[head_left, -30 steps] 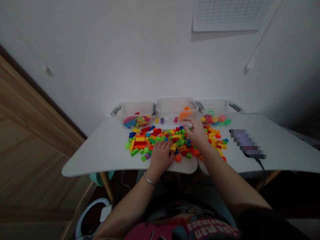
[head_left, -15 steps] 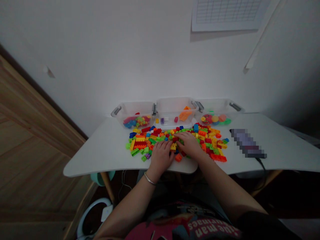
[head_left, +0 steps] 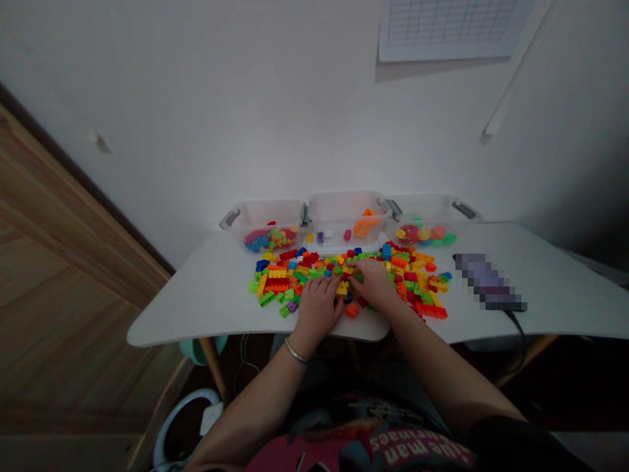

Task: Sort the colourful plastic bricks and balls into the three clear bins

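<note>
A spread of colourful plastic toy bricks [head_left: 278, 286] covers the middle of the white table [head_left: 196, 301]. Over the front of this pile, my left hand [head_left: 318, 301] is curled, with a yellow toy brick [head_left: 343, 288] between its thumb and fingers. Close beside it on the right, my right hand [head_left: 374, 283] reaches in from the other side, fingers bent and pinched near the yellow brick. Whatever lies between the right fingertips is too small and dim to name. An orange brick [head_left: 352, 310] rests just in front of both hands.
Behind the pile stand three clear bins: the left bin [head_left: 263, 213] and right bin [head_left: 432, 206] hold colourful pieces, the middle bin [head_left: 339, 206] a few, including an orange one. A phone-like device [head_left: 486, 282] with a cable [head_left: 515, 328] lies at the right.
Both hands stay almost in place over the bricks. The right fingers have shifted slightly, and the red brick seen at their tips before is now less visible. The view has moved a little.
</note>
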`<state>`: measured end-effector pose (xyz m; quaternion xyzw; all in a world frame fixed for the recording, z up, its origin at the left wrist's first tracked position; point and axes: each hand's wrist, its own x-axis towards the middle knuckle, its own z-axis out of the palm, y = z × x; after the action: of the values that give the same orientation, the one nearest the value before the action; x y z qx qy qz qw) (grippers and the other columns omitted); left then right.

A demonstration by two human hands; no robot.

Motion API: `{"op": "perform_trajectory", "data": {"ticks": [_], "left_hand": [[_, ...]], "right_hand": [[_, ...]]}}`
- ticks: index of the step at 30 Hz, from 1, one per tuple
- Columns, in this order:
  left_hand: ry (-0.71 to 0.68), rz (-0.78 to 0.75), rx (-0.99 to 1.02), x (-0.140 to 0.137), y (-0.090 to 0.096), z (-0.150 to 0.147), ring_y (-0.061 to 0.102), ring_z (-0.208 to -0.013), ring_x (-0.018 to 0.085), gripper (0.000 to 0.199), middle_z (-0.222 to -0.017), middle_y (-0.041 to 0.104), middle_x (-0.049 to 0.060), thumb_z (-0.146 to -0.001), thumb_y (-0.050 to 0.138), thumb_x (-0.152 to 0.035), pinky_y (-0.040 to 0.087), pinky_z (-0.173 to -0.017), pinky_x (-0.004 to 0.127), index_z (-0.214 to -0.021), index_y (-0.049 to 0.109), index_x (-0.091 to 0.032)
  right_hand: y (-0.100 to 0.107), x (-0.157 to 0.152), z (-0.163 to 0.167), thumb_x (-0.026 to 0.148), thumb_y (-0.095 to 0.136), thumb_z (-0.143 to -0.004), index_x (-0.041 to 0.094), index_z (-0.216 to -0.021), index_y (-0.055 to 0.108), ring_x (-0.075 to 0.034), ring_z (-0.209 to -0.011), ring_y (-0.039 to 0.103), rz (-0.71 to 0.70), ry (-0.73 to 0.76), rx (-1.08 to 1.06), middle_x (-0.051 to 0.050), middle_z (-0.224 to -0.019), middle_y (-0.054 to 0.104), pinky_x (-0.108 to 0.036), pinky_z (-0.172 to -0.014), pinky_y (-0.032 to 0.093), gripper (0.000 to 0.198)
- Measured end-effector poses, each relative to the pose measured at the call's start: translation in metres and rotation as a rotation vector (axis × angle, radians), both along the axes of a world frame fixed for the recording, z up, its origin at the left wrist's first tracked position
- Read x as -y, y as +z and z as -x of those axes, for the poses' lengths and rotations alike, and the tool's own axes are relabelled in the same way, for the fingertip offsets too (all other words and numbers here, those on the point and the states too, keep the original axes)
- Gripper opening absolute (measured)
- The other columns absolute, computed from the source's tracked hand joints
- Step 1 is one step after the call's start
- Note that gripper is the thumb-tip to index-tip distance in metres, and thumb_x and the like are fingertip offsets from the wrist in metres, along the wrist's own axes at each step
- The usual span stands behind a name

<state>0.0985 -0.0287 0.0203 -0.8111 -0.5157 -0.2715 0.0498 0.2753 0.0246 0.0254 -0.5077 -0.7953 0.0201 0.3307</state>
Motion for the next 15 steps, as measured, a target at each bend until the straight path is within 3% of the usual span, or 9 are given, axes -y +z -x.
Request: {"op": "perform_trajectory", "data": {"ticks": [10, 15], "left_hand": [[-0.001, -0.002, 0.001, 0.0010, 0.0022, -0.0010, 0.058, -0.116, 0.028, 0.040, -0.122, 0.067, 0.010, -0.086, 0.058, -0.024, 0.043, -0.106, 0.049, -0.125, 0.060, -0.017], [0.003, 0.002, -0.005, 0.0003, 0.0023, -0.0009, 0.058, -0.116, 0.028, 0.040, -0.121, 0.068, 0.010, -0.086, 0.059, -0.024, 0.043, -0.105, 0.048, -0.125, 0.060, -0.018]], "right_hand": [[0.0073, 0.0072, -0.0007, 0.014, 0.060, -0.082, 0.022, -0.111, 0.066, -0.027, -0.103, 0.060, 0.001, 0.047, 0.080, -0.010, -0.105, 0.065, -0.043, -0.092, 0.050, 0.030], [0.0071, 0.0055, -0.0019, 0.013, 0.061, -0.082, 0.022, -0.106, 0.065, -0.024, -0.106, 0.061, 0.031, 0.059, -0.047, -0.009, -0.112, 0.061, -0.040, -0.092, 0.052, 0.026]]}}
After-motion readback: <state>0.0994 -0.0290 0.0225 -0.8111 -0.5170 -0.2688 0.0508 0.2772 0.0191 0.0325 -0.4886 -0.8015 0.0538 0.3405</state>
